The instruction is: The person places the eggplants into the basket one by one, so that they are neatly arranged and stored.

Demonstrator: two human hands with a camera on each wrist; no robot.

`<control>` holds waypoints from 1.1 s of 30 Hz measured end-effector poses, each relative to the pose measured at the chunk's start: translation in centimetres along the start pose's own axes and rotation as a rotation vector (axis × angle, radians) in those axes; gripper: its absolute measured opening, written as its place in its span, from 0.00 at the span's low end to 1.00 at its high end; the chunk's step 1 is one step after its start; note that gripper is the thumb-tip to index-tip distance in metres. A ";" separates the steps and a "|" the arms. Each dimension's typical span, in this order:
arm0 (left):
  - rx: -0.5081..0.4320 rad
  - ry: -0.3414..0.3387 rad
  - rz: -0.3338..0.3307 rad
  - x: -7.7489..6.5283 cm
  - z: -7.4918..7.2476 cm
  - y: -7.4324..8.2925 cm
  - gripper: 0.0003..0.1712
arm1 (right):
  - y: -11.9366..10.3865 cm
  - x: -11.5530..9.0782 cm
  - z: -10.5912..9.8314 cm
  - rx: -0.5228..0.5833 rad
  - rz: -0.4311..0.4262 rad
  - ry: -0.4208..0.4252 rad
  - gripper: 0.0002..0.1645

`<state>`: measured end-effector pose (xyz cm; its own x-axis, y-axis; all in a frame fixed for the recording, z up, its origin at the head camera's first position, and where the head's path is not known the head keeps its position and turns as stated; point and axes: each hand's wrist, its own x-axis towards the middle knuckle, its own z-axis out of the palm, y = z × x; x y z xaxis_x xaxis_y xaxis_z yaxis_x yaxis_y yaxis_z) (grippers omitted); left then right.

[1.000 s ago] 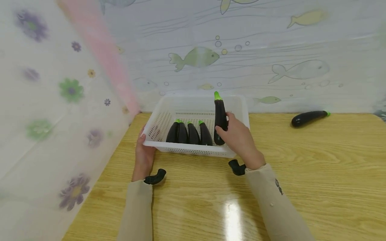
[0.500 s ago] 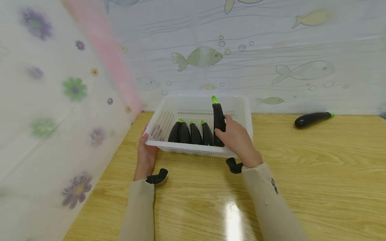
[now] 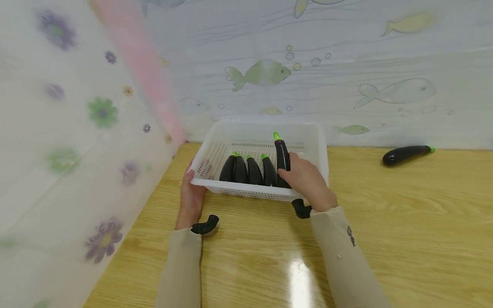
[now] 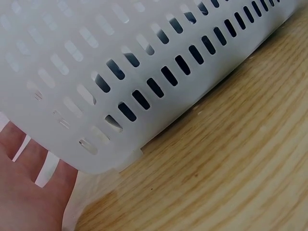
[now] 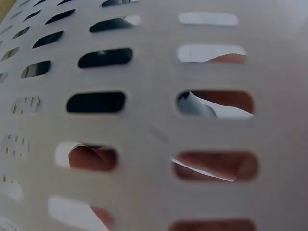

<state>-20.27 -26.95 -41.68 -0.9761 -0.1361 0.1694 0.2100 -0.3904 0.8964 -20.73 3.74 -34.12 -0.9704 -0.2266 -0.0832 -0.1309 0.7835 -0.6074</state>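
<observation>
A white perforated plastic basket (image 3: 246, 190) stands on the table with several dark eggplants (image 3: 240, 171) lying side by side in it, green stems pointing away. My right hand (image 3: 308, 175) reaches over the near rim and grips another eggplant (image 3: 282, 154), thumb on its near left side, with its lower end down in the basket beside the row. My left hand (image 3: 191, 196) holds the basket's near left corner, thumb at the rim. In the left wrist view, the left fingers (image 4: 36, 159) lie along the basket's outer wall. The right wrist view shows skin only through the basket's slots (image 5: 216, 166).
One more eggplant (image 3: 408, 155) lies on the wooden table (image 3: 404, 239) at the far right, near the back edge. Sheets printed with fish and flowers (image 3: 104, 112) close off the back and left. Black curved pieces (image 3: 206, 225) stick out at both wrists.
My right hand has lowered the gripped eggplant into the basket, next to the others. My left hand keeps its hold on the corner. The whole view has shifted slightly.
</observation>
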 end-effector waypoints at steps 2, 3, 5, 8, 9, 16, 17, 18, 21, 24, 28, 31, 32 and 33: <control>-0.017 -0.001 -0.006 -0.1 0.2 -0.1 0.30 | 0.1 0.0 0.1 -0.014 0.002 -0.004 0.31; -0.016 -0.003 -0.006 -0.1 0.2 -0.2 0.30 | 0.2 0.0 0.1 -0.020 -0.002 -0.005 0.30; -0.014 -0.002 -0.005 -0.1 0.3 -0.2 0.30 | 0.3 0.0 0.1 -0.031 -0.009 -0.015 0.27; 0.003 0.000 -0.006 0.0 0.3 -0.2 0.30 | 0.3 0.0 0.1 -0.048 -0.010 -0.028 0.23; 0.007 0.002 -0.007 0.0 0.3 -0.3 0.30 | 0.4 0.0 0.0 -0.056 -0.010 -0.033 0.23; 0.013 -0.003 -0.004 -0.1 0.4 -0.3 0.31 | 0.5 0.4 0.1 -0.109 -0.010 -0.066 0.22; 0.012 -0.006 0.001 -0.1 0.4 -0.3 0.31 | 0.5 0.4 0.1 -0.119 -0.010 -0.073 0.22; 0.015 -0.009 0.006 -0.1 0.4 -0.2 0.30 | 0.5 0.4 0.1 -0.131 -0.014 -0.079 0.22; 0.028 -0.021 0.018 0.0 0.5 -0.1 0.30 | 0.5 0.5 0.0 -0.162 -0.025 -0.100 0.24; 0.034 -0.021 0.022 0.0 0.5 0.0 0.29 | 0.5 0.6 0.0 -0.183 -0.039 -0.112 0.26; 0.022 -0.010 0.020 0.0 0.5 -0.1 0.31 | 0.5 0.8 0.1 -0.179 -0.037 -0.119 0.26; 0.015 -0.004 0.019 -0.1 0.3 -0.2 0.31 | 0.5 0.9 0.3 -0.171 -0.027 -0.128 0.28; 0.013 -0.004 0.019 -0.1 0.3 -0.2 0.31 | 0.5 0.9 0.3 -0.166 -0.022 -0.130 0.29; 0.013 -0.004 0.018 0.0 0.2 -0.2 0.31 | 0.4 0.9 0.4 -0.161 -0.018 -0.131 0.30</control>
<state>-20.29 -26.66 -41.81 -0.9725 -0.1395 0.1867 0.2264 -0.3764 0.8983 -21.63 3.65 -34.77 -0.9342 -0.3066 -0.1822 -0.1888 0.8586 -0.4766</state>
